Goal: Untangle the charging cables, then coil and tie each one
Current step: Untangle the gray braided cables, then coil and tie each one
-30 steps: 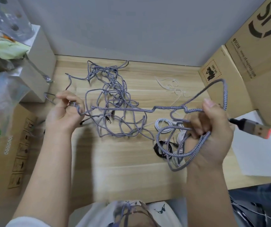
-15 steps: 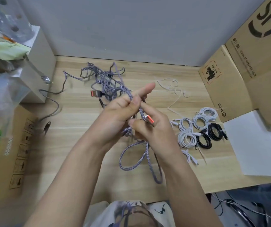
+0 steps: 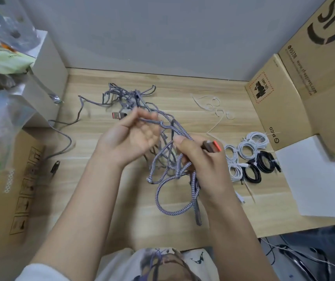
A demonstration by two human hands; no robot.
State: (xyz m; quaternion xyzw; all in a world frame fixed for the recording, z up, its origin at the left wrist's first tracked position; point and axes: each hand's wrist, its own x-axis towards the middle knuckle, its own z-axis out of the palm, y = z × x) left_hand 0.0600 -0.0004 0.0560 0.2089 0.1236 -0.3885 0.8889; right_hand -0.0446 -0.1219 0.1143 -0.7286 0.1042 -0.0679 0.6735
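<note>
At the centre of the desk, the right hand (image 3: 201, 159) grips loops of a grey braided cable (image 3: 163, 175) with its orange plug (image 3: 212, 146) by the thumb, while the left hand (image 3: 130, 138) has relaxed fingers with one strand across the fingertips. The tangle (image 3: 130, 98) at 12 o'clock is still unsorted. At 3 o'clock seven coils (image 3: 249, 157) lie tied, five white and two black, and loose ties (image 3: 213, 107) wait at 1 o'clock, so the work seems partly done.
</note>
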